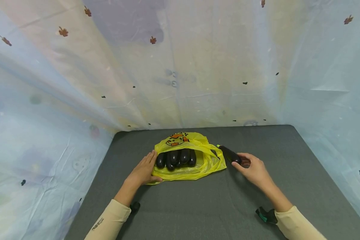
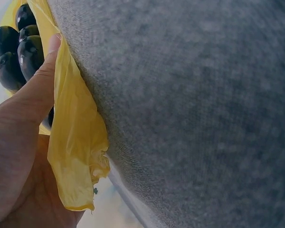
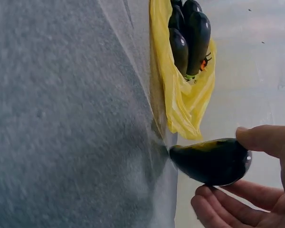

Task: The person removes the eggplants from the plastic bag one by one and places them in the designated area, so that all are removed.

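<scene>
A yellow plastic bag (image 1: 180, 175) lies on its side with its mouth toward me, and several dark eggplants (image 1: 174, 156) show their rounded ends inside it. Along the bag's left edge rests my left hand (image 1: 144, 169), fingers straight and thumb spread over the lower rim. The left wrist view shows a loose corner of yellow plastic (image 2: 78, 142) between that thumb and the palm. To the right of the bag, my right hand (image 1: 253, 170) pinches one eggplant (image 3: 209, 162) by its rounded end between thumb and fingers. Its green stem end points toward the bag's right side.
The grey cloth-covered table (image 1: 192, 210) carries the bag near its far part. A pale patterned sheet (image 1: 198, 73) hangs behind it and along both sides. Dark wrist straps (image 1: 266, 215) sit at the sleeve cuffs.
</scene>
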Motion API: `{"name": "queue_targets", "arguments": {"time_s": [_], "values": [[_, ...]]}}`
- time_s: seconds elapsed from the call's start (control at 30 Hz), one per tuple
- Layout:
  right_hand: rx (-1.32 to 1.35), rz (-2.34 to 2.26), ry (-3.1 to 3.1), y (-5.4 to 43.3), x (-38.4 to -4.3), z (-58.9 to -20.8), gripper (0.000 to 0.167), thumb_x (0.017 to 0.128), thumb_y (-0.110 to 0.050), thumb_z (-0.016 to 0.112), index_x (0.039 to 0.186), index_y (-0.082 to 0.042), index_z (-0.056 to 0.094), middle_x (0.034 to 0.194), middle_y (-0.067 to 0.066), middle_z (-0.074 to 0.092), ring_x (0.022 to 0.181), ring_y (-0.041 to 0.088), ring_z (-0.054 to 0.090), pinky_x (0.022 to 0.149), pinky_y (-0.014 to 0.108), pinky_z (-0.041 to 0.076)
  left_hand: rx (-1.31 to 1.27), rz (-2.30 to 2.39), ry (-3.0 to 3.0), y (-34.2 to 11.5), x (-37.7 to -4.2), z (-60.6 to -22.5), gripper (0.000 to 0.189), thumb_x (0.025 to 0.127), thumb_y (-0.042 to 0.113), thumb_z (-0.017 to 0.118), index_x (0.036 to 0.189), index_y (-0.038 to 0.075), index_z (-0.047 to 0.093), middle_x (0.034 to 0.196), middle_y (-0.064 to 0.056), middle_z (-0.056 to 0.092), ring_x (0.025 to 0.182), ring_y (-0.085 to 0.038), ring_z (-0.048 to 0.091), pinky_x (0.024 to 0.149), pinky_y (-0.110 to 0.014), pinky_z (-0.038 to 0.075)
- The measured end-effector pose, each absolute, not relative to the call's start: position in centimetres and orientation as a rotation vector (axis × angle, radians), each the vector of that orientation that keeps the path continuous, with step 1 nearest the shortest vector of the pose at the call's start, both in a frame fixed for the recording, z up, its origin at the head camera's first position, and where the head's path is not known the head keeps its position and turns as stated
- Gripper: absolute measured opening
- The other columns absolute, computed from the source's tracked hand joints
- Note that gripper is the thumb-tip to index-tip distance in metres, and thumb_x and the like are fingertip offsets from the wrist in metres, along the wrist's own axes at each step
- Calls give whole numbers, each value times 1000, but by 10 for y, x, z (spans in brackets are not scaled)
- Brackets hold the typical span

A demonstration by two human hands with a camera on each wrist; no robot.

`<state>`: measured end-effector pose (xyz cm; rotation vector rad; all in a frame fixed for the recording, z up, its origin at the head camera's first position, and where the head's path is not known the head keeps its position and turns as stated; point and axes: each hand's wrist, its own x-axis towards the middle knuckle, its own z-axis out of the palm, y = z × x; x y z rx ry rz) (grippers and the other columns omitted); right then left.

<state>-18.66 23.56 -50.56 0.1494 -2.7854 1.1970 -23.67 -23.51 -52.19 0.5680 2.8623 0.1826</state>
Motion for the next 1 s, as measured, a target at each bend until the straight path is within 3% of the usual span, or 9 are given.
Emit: {"name": "queue_targets", "arguments": {"time_s": [0.57, 1.0], "values": [[111, 1145, -2890, 219, -184, -517, 62, 97, -24, 84, 144, 8, 57, 131, 27, 68, 111, 40, 70, 95, 58, 59, 569, 189, 2858, -235, -238, -522, 126, 89, 57, 83, 171, -3, 9, 178, -24, 6, 164, -43, 13, 134, -55, 17], [134, 1135, -2950, 214, -185, -522, 81, 93, -22, 87, 152, 15, 47, 122, 28, 67, 98, 33, 69, 82, 53, 61, 561, 166, 2858, -233, -237, -520, 125, 89, 57, 83, 171, -4, 10, 178, -24, 7, 164, -43, 14, 133, -55, 19]]}}
